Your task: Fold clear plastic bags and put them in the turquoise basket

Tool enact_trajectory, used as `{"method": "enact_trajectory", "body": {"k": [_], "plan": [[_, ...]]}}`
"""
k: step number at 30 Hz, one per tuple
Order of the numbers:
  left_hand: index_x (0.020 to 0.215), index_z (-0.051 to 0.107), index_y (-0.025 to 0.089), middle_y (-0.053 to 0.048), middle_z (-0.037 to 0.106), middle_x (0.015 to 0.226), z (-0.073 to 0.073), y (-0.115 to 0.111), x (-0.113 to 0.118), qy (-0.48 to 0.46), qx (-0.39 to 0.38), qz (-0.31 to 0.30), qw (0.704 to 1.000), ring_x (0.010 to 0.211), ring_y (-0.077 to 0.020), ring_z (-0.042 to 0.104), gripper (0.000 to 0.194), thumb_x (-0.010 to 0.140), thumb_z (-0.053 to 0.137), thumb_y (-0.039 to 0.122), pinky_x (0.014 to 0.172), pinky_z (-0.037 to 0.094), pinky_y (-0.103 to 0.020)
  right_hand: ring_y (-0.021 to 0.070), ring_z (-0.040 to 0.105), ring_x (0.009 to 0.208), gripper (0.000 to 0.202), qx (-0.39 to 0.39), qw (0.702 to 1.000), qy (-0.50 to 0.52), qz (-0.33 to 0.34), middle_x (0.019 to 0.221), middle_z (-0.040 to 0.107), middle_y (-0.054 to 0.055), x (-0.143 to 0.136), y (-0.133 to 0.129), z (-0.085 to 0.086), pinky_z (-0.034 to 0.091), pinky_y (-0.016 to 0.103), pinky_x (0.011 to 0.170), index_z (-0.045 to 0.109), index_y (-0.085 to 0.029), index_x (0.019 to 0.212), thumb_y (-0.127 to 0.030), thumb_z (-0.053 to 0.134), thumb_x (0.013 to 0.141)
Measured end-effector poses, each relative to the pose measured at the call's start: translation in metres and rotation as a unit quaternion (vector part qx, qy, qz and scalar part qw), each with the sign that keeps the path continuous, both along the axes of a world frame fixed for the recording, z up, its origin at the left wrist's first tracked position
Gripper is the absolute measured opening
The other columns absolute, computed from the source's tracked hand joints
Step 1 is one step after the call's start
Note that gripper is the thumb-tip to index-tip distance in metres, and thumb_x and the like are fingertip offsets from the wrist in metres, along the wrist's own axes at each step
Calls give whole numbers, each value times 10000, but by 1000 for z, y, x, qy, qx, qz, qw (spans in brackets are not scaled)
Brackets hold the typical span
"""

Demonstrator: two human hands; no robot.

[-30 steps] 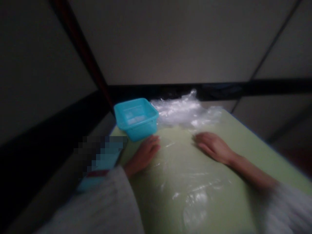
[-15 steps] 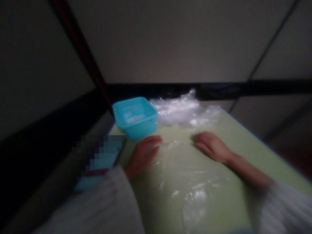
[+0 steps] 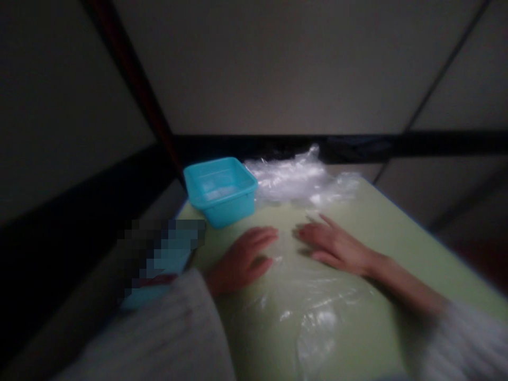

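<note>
A clear plastic bag or sheet lies spread and wrinkled on the yellow-green tabletop in front of me. My left hand is over its far left part, fingers stretched and thumb apart, nothing held. At the far right part is my right hand, palm down with spread fingers. Both hands point inward toward each other with a small gap between them. Whether the fingertips press on the plastic is too blurred to tell.
Beyond my left hand stands a turquoise plastic basin with something whitish inside. A crumpled heap of clear plastic lies at the table's far end, by the wall. A light-blue surface, partly pixelated, is at the left.
Both hands have moved inward and slightly nearer to me, narrowing the gap between them. My right fingers have spread wider. The basin and the plastic heap stay put.
</note>
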State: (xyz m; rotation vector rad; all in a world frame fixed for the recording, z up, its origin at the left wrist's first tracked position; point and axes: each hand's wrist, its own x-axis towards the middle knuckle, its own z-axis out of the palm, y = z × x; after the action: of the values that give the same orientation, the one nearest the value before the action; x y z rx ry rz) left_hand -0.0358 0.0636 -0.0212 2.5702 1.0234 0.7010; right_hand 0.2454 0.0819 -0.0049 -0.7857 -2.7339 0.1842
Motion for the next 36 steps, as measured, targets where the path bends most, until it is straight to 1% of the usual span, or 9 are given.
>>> {"method": "enact_trajectory", "body": {"k": [3, 6, 12, 16, 21, 27, 29, 32, 36], "plan": [[1374, 357, 187, -91, 351, 1462, -4, 1, 1, 72, 9, -32, 997, 1362, -224, 277, 521, 883, 485, 305, 1139, 176, -446, 237, 337, 1324, 552, -7, 999, -27, 27, 1378, 465, 113, -7, -6, 2, 68, 528, 1118, 306, -181, 1411, -467, 359, 942], [1423, 258, 181, -103, 280, 1493, -6, 0, 1, 111, -6, -35, 993, 1383, -219, 228, 592, 899, 465, 364, 1133, 184, -441, 245, 296, 1346, 601, -13, 999, -37, 27, 1427, 395, 117, -8, -7, 1, 57, 533, 1119, 244, -188, 1440, -489, 363, 934], [1422, 257, 143, -121, 256, 1500, -2, 0, 2, 122, -2, -28, 992, 1390, -211, 207, 598, 902, 459, 356, 1136, 181, -405, 230, 232, 1373, 651, -24, 999, -43, 13, 1483, 281, 104, -5, -5, -3, 55, 517, 1127, 141, -192, 1465, -482, 379, 933], [1435, 218, 154, -122, 213, 1514, 0, -5, 2, 131, 0, -36, 991, 1396, -228, 178, 630, 894, 464, 365, 1135, 178, -423, 239, 256, 1364, 632, -18, 999, -38, 11, 1469, 309, 115, -4, -4, -4, 78, 526, 1123, 186, -184, 1457, -471, 390, 932], [1438, 163, 82, -167, 127, 1524, 3, -19, 2, 186, -31, -22, 982, 1408, -247, 103, 729, 879, 465, 439, 1137, 176, -403, 243, 315, 1338, 585, 3, 999, -45, 10, 1433, 371, 145, 0, -5, -2, 223, 479, 1113, 321, -114, 1407, -459, 379, 939], [1441, 110, 70, -180, 126, 1522, 0, -20, -5, 205, -54, 19, 977, 1404, -266, 107, 744, 885, 429, 447, 1128, 191, -412, 261, 502, 1201, 507, 25, 999, -38, -3, 1308, 530, 154, 6, -7, -1, 370, 475, 1041, 462, -99, 1306, -443, 340, 954], [1442, 106, 74, -177, 136, 1521, -2, -15, -7, 197, -51, 25, 979, 1402, -267, 119, 724, 891, 421, 420, 1124, 199, -416, 264, 517, 1184, 492, 30, 999, -39, -10, 1291, 547, 150, 7, -6, -3, 366, 492, 1040, 479, -105, 1288, -440, 342, 954], [1440, 117, 59, -181, 133, 1520, -1, -10, -9, 192, -52, 24, 980, 1404, -259, 116, 692, 902, 409, 383, 1124, 194, -419, 260, 475, 1228, 484, 37, 998, -41, -20, 1332, 509, 143, 7, -3, -6, 315, 515, 1068, 456, -117, 1310, -429, 361, 952], [1446, 139, 88, -160, 133, 1525, 3, -11, -7, 186, -43, -21, 981, 1408, -246, 102, 694, 911, 413, 435, 1138, 161, -416, 252, 384, 1300, 527, 18, 999, -31, -11, 1402, 423, 141, 6, -4, -8, 269, 507, 1094, 364, -128, 1382, -428, 374, 949]]}}
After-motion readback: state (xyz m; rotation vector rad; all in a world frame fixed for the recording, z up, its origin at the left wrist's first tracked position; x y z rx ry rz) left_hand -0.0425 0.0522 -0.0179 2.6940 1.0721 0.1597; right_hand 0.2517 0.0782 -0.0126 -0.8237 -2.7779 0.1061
